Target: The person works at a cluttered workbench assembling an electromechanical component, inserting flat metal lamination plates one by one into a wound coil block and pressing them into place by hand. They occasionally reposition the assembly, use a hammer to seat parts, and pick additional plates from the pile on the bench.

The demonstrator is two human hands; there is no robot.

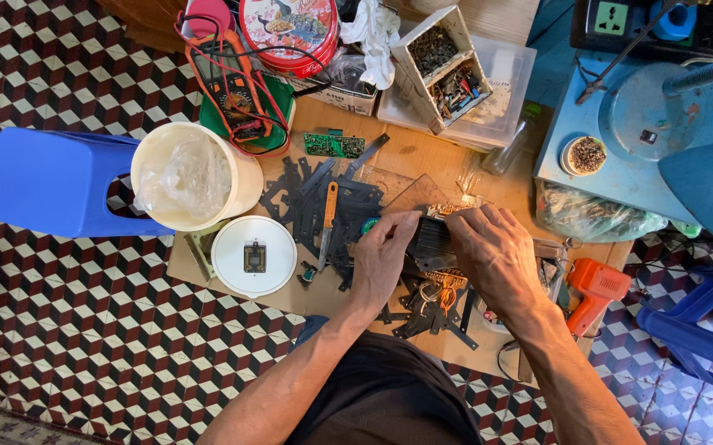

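While both hands close on it from either side, the black block [431,239], ribbed and with copper winding showing at its top and bottom, sits low over the desk [422,156] at centre. Left hand [383,257] comes in from the left, fingers [402,222] curled onto the block's left edge, pinching it. Right hand [495,251] covers the right end, fingers wrapped over the top, likely to steady it; what the fingertips do underneath is hidden.

Black metal strips [315,194] lie scattered under and left of the block, some fanned out near the person's lap too. A knife [328,222] with an orange handle rests on those strips, just left of the left hand. A green circuit board [333,145] lies further up. A white disc [253,255] with a small part at its middle sits left of the strips, touching a white bucket [196,177] lined with plastic. A multimeter [237,95] with red leads lies above the bucket. An orange tool [595,288] lies right of the right wrist. A blue stool [60,181] stands on the tiled floor [84,346].
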